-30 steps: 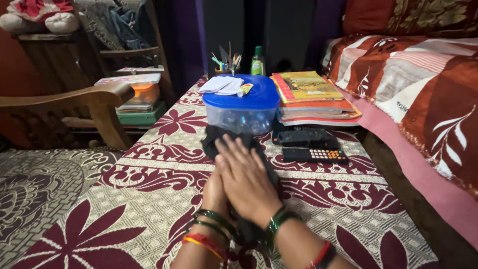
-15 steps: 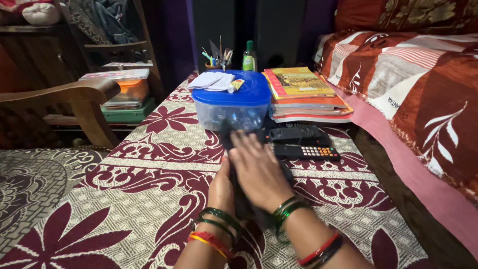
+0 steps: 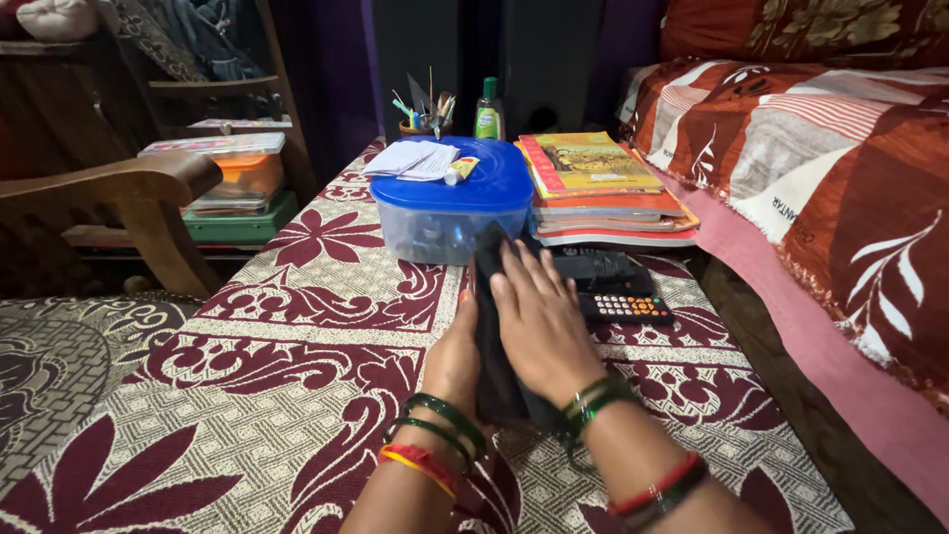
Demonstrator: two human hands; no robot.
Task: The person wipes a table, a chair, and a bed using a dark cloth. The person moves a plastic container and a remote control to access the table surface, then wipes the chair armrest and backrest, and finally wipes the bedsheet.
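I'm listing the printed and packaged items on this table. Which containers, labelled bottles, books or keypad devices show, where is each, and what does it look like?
Plastic box: table's far middle, clear tub, blue lid.
Small tube: lying on that lid beside folded white papers, white and yellow.
Green bottle: behind the box, upright, pale label.
Book stack: right of the box, yellow cover on top.
Calculator: right of the right hand, black, coloured keys.

Head camera looks down, close over table (image 3: pixel 297 326).
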